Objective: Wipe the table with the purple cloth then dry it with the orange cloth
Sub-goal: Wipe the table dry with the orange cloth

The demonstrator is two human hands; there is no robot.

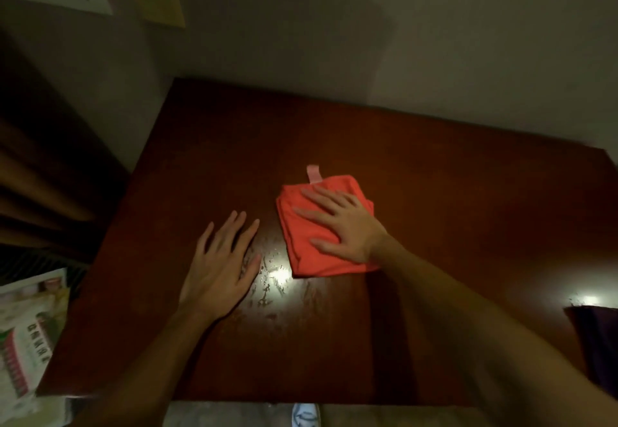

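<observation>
The folded orange cloth [302, 252] lies near the middle of the dark wooden table [451, 192], a pale loop tag sticking out of its far edge. My right hand [344, 222] lies flat on top of it, fingers straight and spread, pressing it to the wood. My left hand [222, 266] rests flat on the bare table just left of the cloth, fingers straight. Wet streaks glisten on the wood between the hands and below the cloth. The purple cloth [598, 346] lies dark at the table's right edge, partly cut off by the frame.
The table stands against a pale wall at the back. A printed paper bag or magazine [26, 336] sits off the table's left side. Dark curtain folds hang at far left. A shoe [306, 415] shows on the floor below the front edge.
</observation>
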